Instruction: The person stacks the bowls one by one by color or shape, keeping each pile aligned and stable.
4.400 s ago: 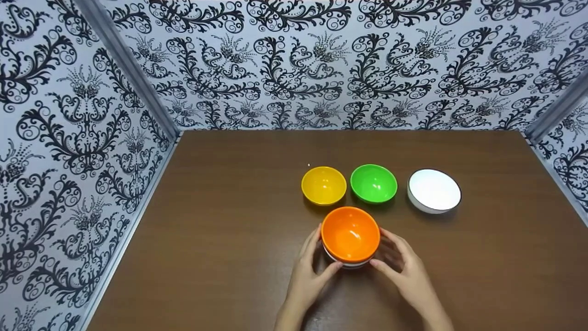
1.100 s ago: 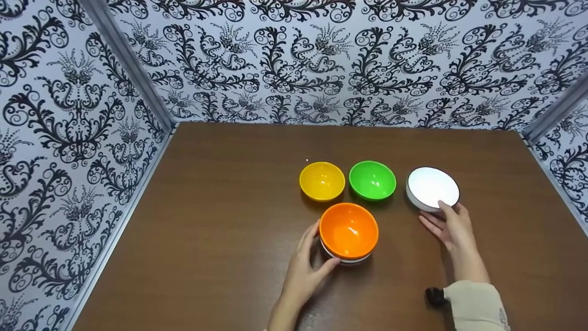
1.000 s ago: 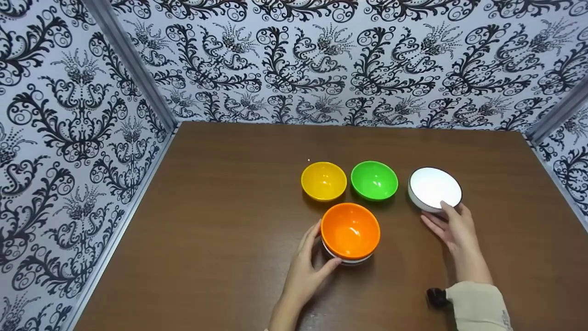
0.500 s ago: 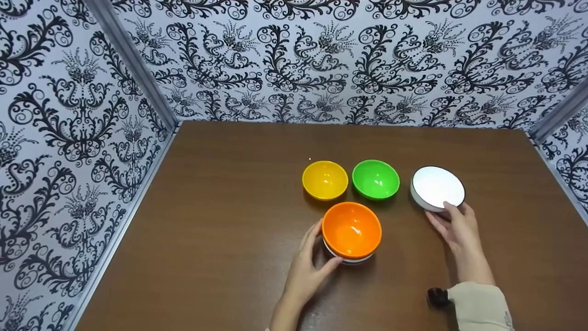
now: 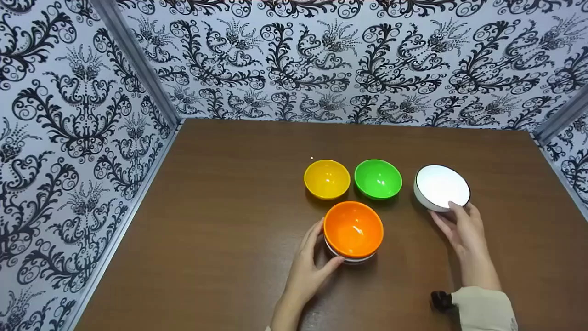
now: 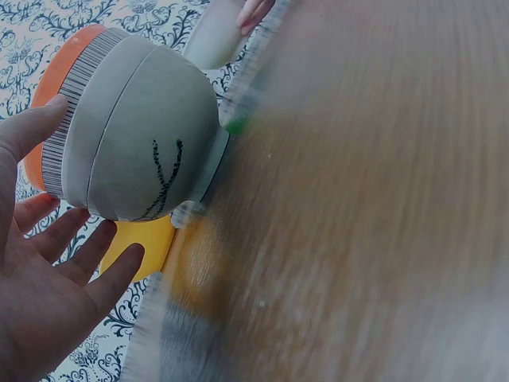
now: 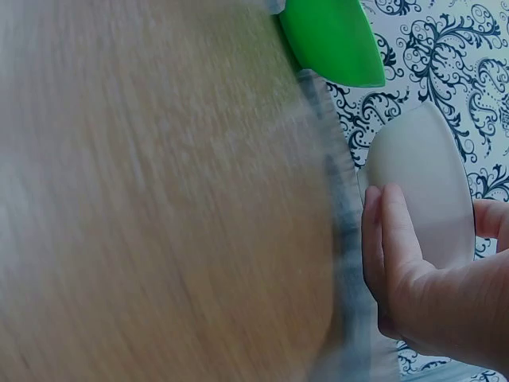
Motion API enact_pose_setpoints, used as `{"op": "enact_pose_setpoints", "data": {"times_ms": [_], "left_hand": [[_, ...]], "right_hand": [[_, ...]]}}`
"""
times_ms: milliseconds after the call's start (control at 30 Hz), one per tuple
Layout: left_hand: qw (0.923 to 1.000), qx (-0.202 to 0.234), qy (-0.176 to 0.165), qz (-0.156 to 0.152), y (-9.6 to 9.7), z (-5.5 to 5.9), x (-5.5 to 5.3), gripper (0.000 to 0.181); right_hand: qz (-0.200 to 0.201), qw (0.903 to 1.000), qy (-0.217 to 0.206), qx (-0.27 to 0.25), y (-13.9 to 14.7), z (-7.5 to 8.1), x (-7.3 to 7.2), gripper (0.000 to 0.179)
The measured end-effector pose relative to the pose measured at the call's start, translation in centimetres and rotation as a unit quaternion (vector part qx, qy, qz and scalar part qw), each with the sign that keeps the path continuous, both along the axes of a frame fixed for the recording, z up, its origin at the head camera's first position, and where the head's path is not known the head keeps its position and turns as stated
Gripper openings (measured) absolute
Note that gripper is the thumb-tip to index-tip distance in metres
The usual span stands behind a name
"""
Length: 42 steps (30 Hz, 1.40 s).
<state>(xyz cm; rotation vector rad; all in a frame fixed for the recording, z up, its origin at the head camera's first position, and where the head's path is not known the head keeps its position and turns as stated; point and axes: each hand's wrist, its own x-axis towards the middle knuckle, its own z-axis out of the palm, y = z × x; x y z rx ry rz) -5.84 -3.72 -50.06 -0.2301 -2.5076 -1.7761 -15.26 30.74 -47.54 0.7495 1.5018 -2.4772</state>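
Note:
My left hand (image 5: 305, 273) holds the left side of a bowl stack, its thumb at the near side and fingers curving along the left. On top is an orange bowl (image 5: 353, 230); under it, in the left wrist view, shows a whitish bowl (image 6: 151, 119) with a striped band and a dark twig-like mark. How many bowls are nested I cannot tell. My right hand (image 5: 464, 230) pinches the near right rim of a white bowl (image 5: 441, 186) with a dark edge, thumb over the inside and fingers beneath, as the right wrist view also shows.
A yellow bowl (image 5: 327, 179) and a green bowl (image 5: 378, 179) stand side by side behind the orange bowl, on the brown table (image 5: 220, 207). Patterned walls (image 5: 275, 59) border the table at the back and sides. A small black object (image 5: 441, 301) sits at the right sleeve.
My right hand has left the stack and gone to the white bowl. Over the last second the white bowl has shifted slightly right, away from the green one. The left hand stays on the stack.

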Motion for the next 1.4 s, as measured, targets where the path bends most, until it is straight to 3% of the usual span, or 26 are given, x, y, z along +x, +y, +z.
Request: {"op": "enact_pose_setpoints", "data": {"times_ms": [100,400,833,1067,1400], "left_hand": [[0.9999,-0.006,0.009,0.0,0.0,0.0,0.0,0.083],[0.9999,0.004,-0.011,-0.002,0.0,0.1,0.1,0.085],[1.0,0.004,-0.001,-0.002,0.0,0.1,0.0,0.084],[0.9993,0.016,0.03,-0.013,0.1,-0.1,-0.1,0.083],[0.9998,0.004,0.019,-0.006,-0.1,0.0,-0.1,0.085]], "right_hand": [[0.0,0.9999,0.007,0.007,-0.2,0.3,0.1,0.092],[0.003,0.9999,0.004,0.011,-0.6,1.1,0.2,0.091],[0.039,0.9973,0.032,0.054,-1.0,1.9,0.8,0.091],[0.04,0.9961,0.053,0.059,-1.2,2.3,1.1,0.083],[0.064,0.9924,0.078,0.071,-1.9,3.2,1.1,0.086]]}}
